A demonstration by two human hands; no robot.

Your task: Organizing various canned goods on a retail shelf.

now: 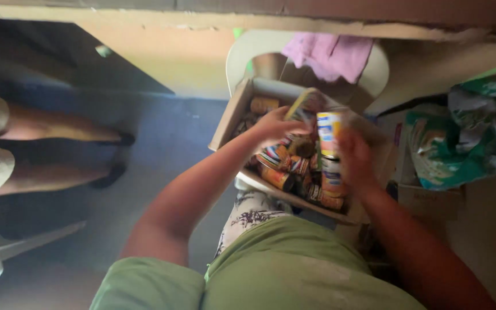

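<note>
On the pale plastic chair [242, 51] at the middle of the scene rests an open brown cardboard box [231, 117], crowded with small labelled tin cans [279, 178]; blur prevents an exact count, but roughly ten show. One pink cloth [328, 54] hangs over the chair's far backrest, and one crumpled green plastic bag [460, 143] sits to the right. The right hand [356, 158] grips a tall stack of yellow-and-blue cans [329, 135] standing in the box. The left hand [274, 125] curls over the cans further left; whether it grasps one cannot be told. The stack looks unsteady and could topple if the grip loosens, and the box overhangs the seat's near edge.
</note>
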